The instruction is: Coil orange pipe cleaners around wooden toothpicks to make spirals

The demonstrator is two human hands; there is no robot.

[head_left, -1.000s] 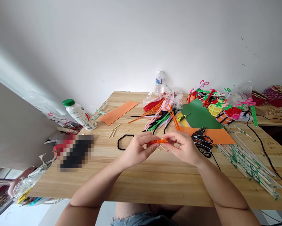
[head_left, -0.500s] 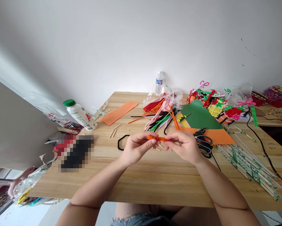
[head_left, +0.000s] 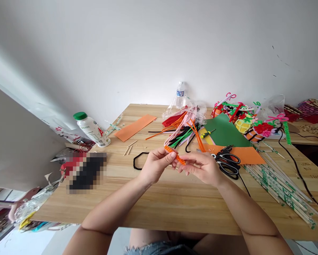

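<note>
Between my two hands, above the middle of the wooden table (head_left: 159, 202), is a short coiled orange pipe cleaner (head_left: 179, 159). My left hand (head_left: 159, 163) pinches its upper left part between thumb and fingers. At its lower right end, my right hand (head_left: 203, 167) grips it with the fingertips. The piece slants down to the right. Just left of my left hand lies a black pipe cleaner bent into an angular loop (head_left: 134, 161), partly hidden by that hand. Black-handled scissors (head_left: 229, 159) lie to the right of my right hand.
Loose pipe cleaners (head_left: 182, 131) lie behind my hands. Green card (head_left: 225, 131), a screwdriver (head_left: 206, 134) and wrapped sticks (head_left: 281, 193) are on the right. Decorated crafts (head_left: 254, 127) stand at the back right. A white bottle (head_left: 92, 129) and orange paper strip (head_left: 134, 127) are left.
The coiled orange pipe cleaner has turned from nearly level to slanting down to the right. My right hand has shifted slightly lower at its end.
</note>
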